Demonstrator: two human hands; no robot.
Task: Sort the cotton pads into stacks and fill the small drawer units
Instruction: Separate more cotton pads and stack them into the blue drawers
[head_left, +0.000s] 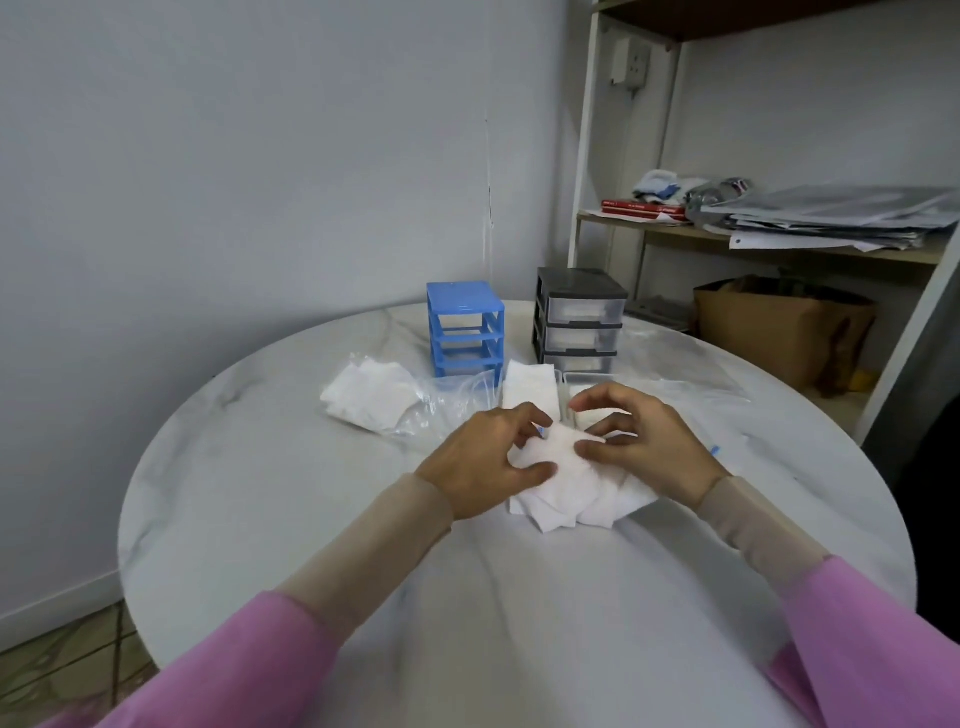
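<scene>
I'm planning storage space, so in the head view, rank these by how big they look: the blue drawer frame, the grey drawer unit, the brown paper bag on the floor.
1. brown paper bag, largest, though partly hidden
2. grey drawer unit
3. blue drawer frame; close to the grey one, so their order is unsure

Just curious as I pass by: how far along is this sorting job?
Early. One drawer on the table already holds pads. Both the left hand and right hand pinch pads from the loose pile. The blue unit stands drawerless; a bagged heap waits.
</scene>
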